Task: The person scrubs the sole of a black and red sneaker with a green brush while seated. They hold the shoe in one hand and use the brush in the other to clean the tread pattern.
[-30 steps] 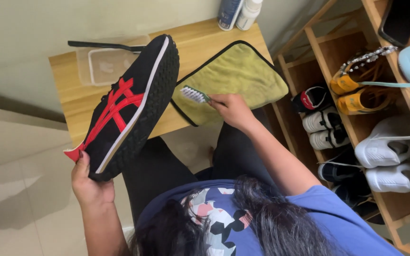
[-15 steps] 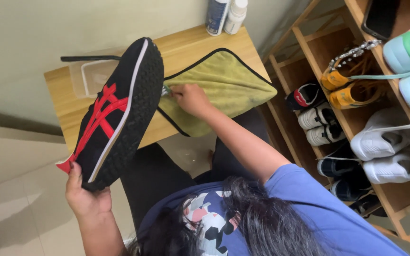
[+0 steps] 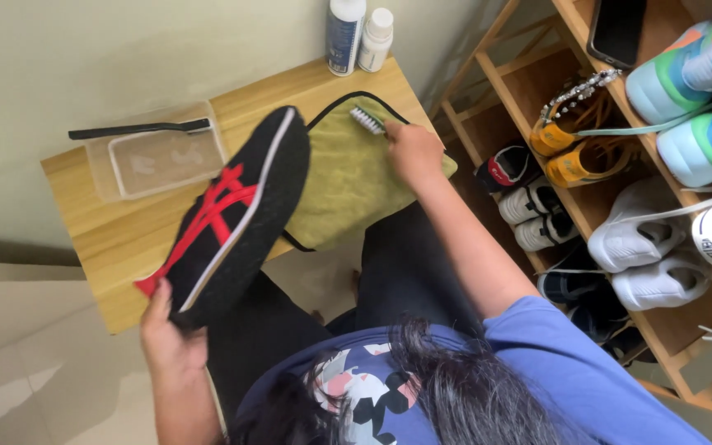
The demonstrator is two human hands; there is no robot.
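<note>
My left hand [image 3: 170,338] grips the heel of a black sneaker [image 3: 236,214] with red stripes and a white edge, held tilted above a low wooden table [image 3: 117,239]. My right hand [image 3: 414,152] holds a small brush [image 3: 367,120] with pale bristles, its head lying on a yellow-green cloth [image 3: 344,177] with black trim that is spread over the table's right part. The brush is apart from the sneaker, to its right.
A clear plastic tub [image 3: 158,156] with a black brush [image 3: 138,129] across its rim sits at the table's back left. Two bottles [image 3: 358,33] stand at the back. A wooden shoe rack [image 3: 562,99] full of several shoes, with a phone [image 3: 617,29] on top, stands right.
My right hand has moved the brush away from the sneaker's sole, to the right and back, and set it on the cloth. The sneaker stays in my left hand.
</note>
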